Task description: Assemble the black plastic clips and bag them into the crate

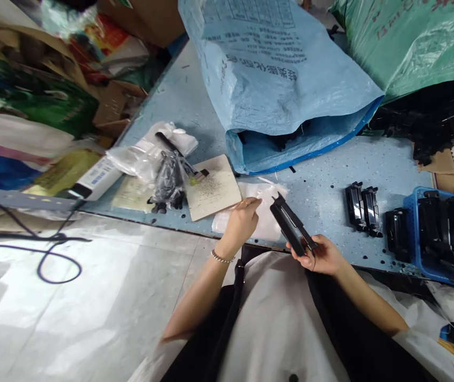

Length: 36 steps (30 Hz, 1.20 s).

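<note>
My right hand (324, 257) grips a long black plastic part (292, 225) by its lower end, tilted above the table's front edge. The part looks like a narrow frame with a slot along it. My left hand (242, 218) is to the left of it, over a white plastic sheet (264, 209). Its fingers are drawn together, and whatever they may hold is too small to make out. Beside the left hand lies a pale square board (214, 188) with dark specks. A brush-like tool (182, 156) rests across the board's corner and a bundle of clear plastic bags (151, 151).
A big blue woven sack (286, 69) lies with its mouth toward me, dark parts inside. Two black parts (362, 209) stand at the right, near a blue basket (418, 233) of similar ones. A green sack (418, 42) is behind. Cables (59, 239) hang at the left.
</note>
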Tool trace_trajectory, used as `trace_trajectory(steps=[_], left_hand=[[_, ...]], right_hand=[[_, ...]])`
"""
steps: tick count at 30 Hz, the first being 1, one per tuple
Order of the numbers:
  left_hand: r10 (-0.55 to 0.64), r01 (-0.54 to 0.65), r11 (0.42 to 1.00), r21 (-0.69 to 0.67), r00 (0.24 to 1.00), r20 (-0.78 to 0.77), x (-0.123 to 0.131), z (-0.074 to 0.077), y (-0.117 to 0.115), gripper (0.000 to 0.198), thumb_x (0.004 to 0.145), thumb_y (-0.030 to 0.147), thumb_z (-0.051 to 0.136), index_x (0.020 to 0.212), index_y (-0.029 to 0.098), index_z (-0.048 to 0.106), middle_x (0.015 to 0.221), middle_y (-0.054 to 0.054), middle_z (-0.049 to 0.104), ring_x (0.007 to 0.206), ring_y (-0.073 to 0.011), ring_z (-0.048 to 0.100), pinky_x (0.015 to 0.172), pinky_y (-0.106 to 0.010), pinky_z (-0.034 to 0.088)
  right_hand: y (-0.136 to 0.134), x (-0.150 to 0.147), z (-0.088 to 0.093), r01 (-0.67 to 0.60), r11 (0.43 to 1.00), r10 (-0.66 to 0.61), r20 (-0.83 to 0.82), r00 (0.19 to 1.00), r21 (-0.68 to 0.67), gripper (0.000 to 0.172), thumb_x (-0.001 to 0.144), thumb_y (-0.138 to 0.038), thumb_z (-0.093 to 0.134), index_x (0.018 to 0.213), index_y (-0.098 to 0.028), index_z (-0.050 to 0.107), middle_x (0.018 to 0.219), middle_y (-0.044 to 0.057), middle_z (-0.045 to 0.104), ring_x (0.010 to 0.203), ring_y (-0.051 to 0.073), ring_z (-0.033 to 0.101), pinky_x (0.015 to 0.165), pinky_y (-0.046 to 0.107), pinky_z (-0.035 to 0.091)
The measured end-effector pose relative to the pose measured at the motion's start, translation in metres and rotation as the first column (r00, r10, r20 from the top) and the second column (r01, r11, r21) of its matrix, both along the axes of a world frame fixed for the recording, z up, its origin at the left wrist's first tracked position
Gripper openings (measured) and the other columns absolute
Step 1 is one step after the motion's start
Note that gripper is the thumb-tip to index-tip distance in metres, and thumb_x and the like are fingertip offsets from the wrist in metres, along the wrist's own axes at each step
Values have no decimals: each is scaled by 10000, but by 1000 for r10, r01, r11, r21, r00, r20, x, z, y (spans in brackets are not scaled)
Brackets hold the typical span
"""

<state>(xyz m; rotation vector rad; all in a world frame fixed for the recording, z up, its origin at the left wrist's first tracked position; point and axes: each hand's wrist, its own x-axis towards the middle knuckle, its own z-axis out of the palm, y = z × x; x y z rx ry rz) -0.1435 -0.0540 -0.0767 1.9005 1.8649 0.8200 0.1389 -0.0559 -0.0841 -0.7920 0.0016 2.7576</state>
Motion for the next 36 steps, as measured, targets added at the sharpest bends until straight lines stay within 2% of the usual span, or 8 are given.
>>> trace_trajectory(steps=[8,12,15,18,22,28,32,36], left_hand=[[-13,-3,994,107,989,147,19,-1,-24,534,872,23,473,1367,166,614,1342,-139,634,1004,-173,689,901,-323,606],[-182,151,966,210,974,133,34,7,-50,537,916,17,455,1398,212,586,1355,-114,624,1237,-197,629,1040,-340,564],[-150,148,966,210,989,-7,29,2,-56,627,894,-25,415,1460,214,537,1408,-138,590,1281,-228,608,1090,-391,540],[-83,112,973,201,986,-146,22,-10,-52,778,868,-54,373,1605,190,324,1467,-175,549,1367,-270,550,1125,-441,513],[-129,153,954,258,986,-106,36,-14,-46,829,911,-21,360,1659,226,101,1534,-170,480,1445,-261,475,1164,-445,479],[-42,35,955,293,999,18,46,-7,-39,722,886,-32,412,1554,225,322,1485,-181,455,1389,-269,505,1063,-444,542],[-110,107,952,287,994,-7,44,-12,-35,562,859,-58,416,1340,217,513,1502,-174,415,1255,-250,598,1005,-459,570],[-133,134,947,293,991,-23,52,-8,-35,692,864,-62,371,1504,200,406,1489,-186,458,1411,-285,491,1087,-474,539]], right_hand=[[6,-33,-20,-69,952,31,-131,991,-298,486,957,-423,521,1235,-27,559,909,147,735,632,107,591,565,200,538],[14,-40,-18,-8,973,-10,-76,997,-230,402,986,-413,468,1182,-80,579,902,120,727,653,111,604,578,205,549],[16,-43,-11,44,988,-51,-46,998,-146,373,986,-389,470,1177,-90,587,920,112,728,642,108,585,568,211,549],[14,-44,-5,104,984,-118,-92,989,-141,470,973,-457,472,1236,-80,571,882,75,701,601,90,527,522,190,515],[11,-44,-4,116,986,-131,-121,984,-122,503,980,-480,407,1237,-84,578,886,74,697,600,91,509,531,196,508],[7,-37,-6,150,987,-157,-174,972,-57,488,907,-481,562,1227,-113,570,911,63,693,600,82,471,512,181,476],[6,-35,-6,237,969,-245,-167,955,-65,517,885,-522,584,1207,-117,581,881,54,662,564,79,432,468,189,456],[8,-40,-5,232,967,-225,-78,971,104,411,856,-451,667,1118,-137,630,909,68,704,600,93,493,512,217,483]])
